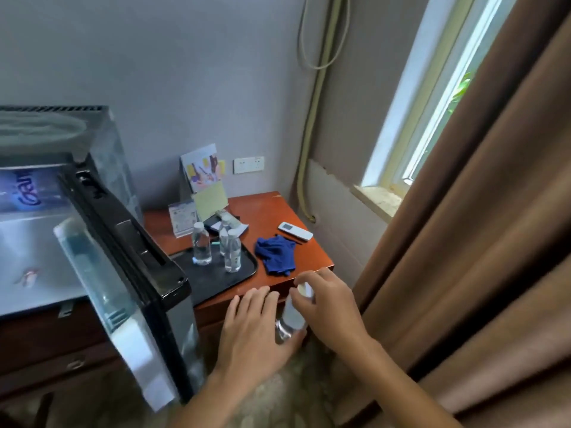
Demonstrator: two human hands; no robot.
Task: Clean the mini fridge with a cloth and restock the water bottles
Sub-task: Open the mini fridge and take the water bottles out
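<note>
Both hands meet low in front of the wooden table (278,211), around one small water bottle (292,316). Right hand (327,304) has its fingers curled over the cap end and upper body, pinching it; left hand (253,329) cups the lower end with fingers nearly straight and close together, the thumb under the bottle's base. That bottle is off the table, held in the air just before its front edge.

On the table sits a black tray (216,273) with three more clear bottles (201,244) standing upright in it — one to the left, two close together to the right. Just beside the tray lies a crumpled blue cloth (276,254), apart from it, and beyond the cloth a white remote (295,231). Cards and leaflets (204,171) stand at the back against the grey wall.

To the left, the mini fridge (37,242) stands with its door (123,288) swung open toward the camera. A brown curtain (479,242) hangs on the right beside a window (438,103).
</note>
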